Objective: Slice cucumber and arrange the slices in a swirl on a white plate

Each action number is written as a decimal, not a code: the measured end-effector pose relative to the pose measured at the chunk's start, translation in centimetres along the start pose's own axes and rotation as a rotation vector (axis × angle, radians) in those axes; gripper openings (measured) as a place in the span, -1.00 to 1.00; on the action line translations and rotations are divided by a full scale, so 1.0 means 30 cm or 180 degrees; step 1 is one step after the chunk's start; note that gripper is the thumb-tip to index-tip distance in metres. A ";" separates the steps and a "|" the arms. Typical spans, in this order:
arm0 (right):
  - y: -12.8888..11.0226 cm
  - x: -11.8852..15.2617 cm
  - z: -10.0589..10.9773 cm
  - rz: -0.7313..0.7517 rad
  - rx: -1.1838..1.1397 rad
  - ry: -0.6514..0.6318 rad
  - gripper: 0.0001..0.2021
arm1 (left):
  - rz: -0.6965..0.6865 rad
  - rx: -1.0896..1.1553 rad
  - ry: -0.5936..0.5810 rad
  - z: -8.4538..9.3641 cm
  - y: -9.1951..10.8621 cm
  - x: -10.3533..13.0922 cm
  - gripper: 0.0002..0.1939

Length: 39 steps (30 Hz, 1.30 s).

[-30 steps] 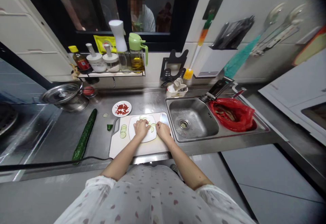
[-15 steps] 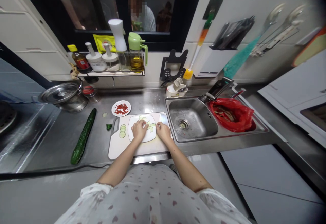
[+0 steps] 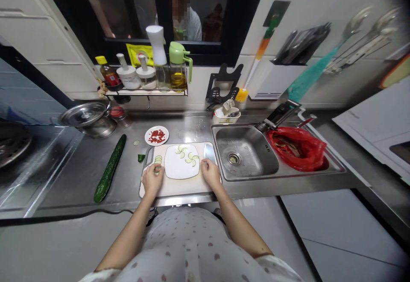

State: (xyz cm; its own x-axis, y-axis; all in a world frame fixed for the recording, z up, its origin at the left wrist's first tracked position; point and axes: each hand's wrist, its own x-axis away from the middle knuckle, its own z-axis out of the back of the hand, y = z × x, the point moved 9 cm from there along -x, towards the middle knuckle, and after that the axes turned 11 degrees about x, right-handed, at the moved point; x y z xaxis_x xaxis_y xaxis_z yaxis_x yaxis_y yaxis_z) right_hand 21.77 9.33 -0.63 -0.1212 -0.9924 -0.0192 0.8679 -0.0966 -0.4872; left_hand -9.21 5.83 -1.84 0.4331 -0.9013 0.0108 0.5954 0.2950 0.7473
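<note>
My left hand [image 3: 153, 179] is at the left end of the white cutting board [image 3: 182, 189], its fingertips pinched at the lowest of the thin cucumber slices [image 3: 158, 159]. My right hand [image 3: 210, 173] rests curled by the board's right side, just below a shiny knife blade [image 3: 209, 151]; whatever its fingers may hold is hidden. Between the hands, a white square plate [image 3: 181, 169] lies on the board. On its upper part, half-round cucumber pieces [image 3: 192, 159] form two pinwheel-like clusters. A green cucumber end [image 3: 141, 157] lies left of the board.
A whole cucumber [image 3: 110, 168] lies on the left of the counter. Behind the board is a small plate [image 3: 156, 143] of chopped red pieces. The sink [image 3: 253, 168] adjoins on the right, with a red plastic bag [image 3: 312, 154] beyond. A pot [image 3: 96, 126] and a condiment shelf [image 3: 144, 93] stand behind.
My left hand has moved from above the plate to the slices on the left. My right hand has drawn back from the plate. Both cucumber clusters are now uncovered. The view has shifted slightly.
</note>
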 end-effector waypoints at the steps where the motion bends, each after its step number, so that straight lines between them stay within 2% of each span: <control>1: 0.001 0.004 0.004 -0.0003 -0.0035 0.0023 -0.70 | 0.0087 -0.0071 0.0017 0.020 -0.030 -0.002 -0.74; 4: 0.003 0.013 0.012 -0.0018 -0.0139 0.0041 -0.69 | 0.0360 -0.0263 0.0075 0.069 -0.106 -0.009 -0.68; 7: 0.003 0.019 0.014 -0.0022 -0.0225 0.0021 -0.69 | 0.0531 -0.0402 0.0030 0.086 -0.142 -0.015 -0.64; 13: -0.008 0.029 0.019 0.0041 -0.0272 0.0006 -0.67 | 0.0547 -0.0592 -0.0166 0.058 -0.125 -0.024 -0.60; 20: -0.015 0.037 0.007 0.0079 -0.0333 -0.0060 -0.66 | 0.0437 -0.0775 -0.0115 0.030 -0.100 -0.031 -0.65; 28: -0.019 0.043 -0.011 0.0082 -0.0313 -0.0115 -0.67 | 0.0390 -0.0105 -0.0028 0.021 -0.107 -0.038 -0.83; 32: -0.046 0.044 -0.014 0.0124 -0.0328 -0.0151 -0.67 | 0.0436 0.0317 -0.0030 0.027 -0.108 -0.049 -0.83; 35: -0.085 0.045 -0.009 0.0181 -0.0360 -0.0142 -0.68 | 0.0335 0.0642 -0.0069 0.036 -0.081 -0.056 -0.79; 39: -0.166 0.050 -0.011 0.0382 -0.0505 -0.0192 -0.71 | 0.0028 0.1304 -0.0283 0.036 -0.005 -0.055 -0.75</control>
State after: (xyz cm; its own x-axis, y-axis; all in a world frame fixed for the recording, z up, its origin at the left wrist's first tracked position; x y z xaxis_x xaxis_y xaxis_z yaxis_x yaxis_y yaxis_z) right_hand 17.11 8.36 1.50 0.0118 -0.9993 -0.0353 0.7870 0.0310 -0.6161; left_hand -10.75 6.93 -1.25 0.3662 -0.9284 0.0623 0.2658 0.1686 0.9492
